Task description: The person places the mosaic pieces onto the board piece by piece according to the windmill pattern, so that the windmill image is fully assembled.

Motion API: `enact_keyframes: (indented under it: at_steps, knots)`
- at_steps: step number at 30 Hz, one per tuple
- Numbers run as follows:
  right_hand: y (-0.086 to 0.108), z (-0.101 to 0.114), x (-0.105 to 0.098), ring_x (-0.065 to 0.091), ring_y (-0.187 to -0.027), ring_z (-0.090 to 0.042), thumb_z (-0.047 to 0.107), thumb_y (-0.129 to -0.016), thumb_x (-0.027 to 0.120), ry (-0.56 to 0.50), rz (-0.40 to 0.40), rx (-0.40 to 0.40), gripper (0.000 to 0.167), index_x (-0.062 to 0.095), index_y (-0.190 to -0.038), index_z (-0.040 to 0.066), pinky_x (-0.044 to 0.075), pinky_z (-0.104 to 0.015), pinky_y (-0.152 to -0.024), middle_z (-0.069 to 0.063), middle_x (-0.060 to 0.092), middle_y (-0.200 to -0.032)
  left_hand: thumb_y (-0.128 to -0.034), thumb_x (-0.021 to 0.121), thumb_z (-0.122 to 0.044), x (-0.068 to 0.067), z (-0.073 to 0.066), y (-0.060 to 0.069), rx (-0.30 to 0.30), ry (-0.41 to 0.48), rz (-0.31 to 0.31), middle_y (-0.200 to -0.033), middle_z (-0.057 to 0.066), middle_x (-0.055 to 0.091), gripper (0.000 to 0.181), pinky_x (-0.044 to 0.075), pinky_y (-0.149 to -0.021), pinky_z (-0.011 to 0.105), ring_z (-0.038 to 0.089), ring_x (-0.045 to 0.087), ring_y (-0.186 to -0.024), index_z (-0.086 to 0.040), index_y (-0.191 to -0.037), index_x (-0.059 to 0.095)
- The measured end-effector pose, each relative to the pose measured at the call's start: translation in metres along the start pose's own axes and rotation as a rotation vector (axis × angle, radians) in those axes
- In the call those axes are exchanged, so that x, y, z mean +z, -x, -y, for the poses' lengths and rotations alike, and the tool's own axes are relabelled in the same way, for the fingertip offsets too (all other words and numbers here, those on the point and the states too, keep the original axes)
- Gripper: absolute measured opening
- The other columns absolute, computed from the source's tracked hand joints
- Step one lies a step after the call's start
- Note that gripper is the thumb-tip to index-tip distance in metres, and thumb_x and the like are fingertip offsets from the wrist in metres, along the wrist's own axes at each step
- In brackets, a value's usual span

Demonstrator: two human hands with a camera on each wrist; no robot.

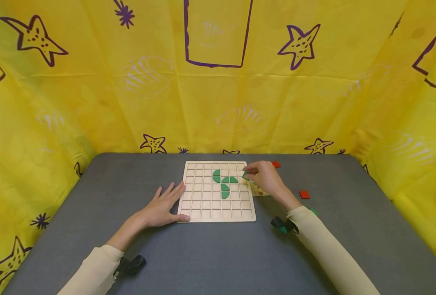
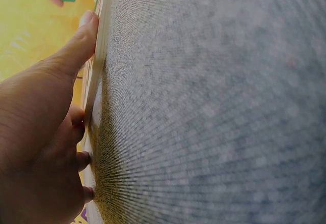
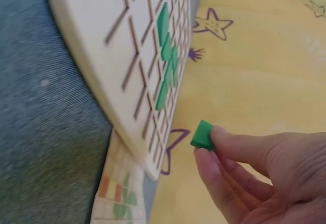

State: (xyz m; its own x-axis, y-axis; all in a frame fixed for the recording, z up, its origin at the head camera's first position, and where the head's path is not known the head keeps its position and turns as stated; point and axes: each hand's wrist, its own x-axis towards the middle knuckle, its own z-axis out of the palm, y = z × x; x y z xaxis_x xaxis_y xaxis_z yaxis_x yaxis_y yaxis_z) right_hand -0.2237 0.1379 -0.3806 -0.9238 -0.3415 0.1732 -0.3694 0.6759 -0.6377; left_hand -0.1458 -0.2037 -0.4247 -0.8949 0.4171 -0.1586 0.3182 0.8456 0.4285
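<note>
A pale wooden grid board [image 1: 203,205] lies flat on the grey table [image 1: 210,258], at the centre of the frame. The left hand [image 1: 162,208] rests spread along its left edge, thumb at the lower-left corner, seemingly to keep the board from sliding. At the board's upper right, the right hand [image 1: 265,176] pinches a small green tile [image 3: 203,135] between thumb and fingertips, probably because so small a piece suits a light grip that leaves its faces free; the right wrist view shows it held clear of the board. Rounded green pieces [image 1: 225,191] sit in cells right of centre, their position apparently fixed by the raised dividers. A printed card [image 1: 261,191] lies at the board's right edge, perhaps for easy viewing, with a red square [image 1: 304,194] farther right.
</note>
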Motion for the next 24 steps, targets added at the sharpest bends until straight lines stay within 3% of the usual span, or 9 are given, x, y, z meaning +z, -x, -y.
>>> enact_keyframes:
  at_steps: [13,24]
  knots:
    - [-0.013,0.011,0.001,0.069,-0.084,-0.022,0.009,-0.088,0.074,-0.022,0.007,0.014,0.018,0.076,-0.104,0.002,0.056,-0.039,-0.077,-0.009,0.074,-0.095,-0.0815,0.067,-0.063,0.0,0.0,0.001,0.003,0.002,-0.002,-0.164,0.01,0.013,0.107,-0.003,-0.113,0.065,0.04,0.005,-0.149,-0.005,-0.157,0.017]
    - [-0.017,0.019,0.021,0.068,-0.085,-0.025,0.007,-0.088,0.073,-0.037,0.032,0.007,0.019,0.075,-0.106,0.004,0.056,-0.036,-0.072,-0.008,0.072,-0.094,-0.081,0.067,-0.065,0.0,0.001,0.0,0.003,0.007,-0.002,-0.164,0.009,0.012,0.109,-0.004,-0.113,0.065,0.04,0.004,-0.149,-0.005,-0.157,0.017]
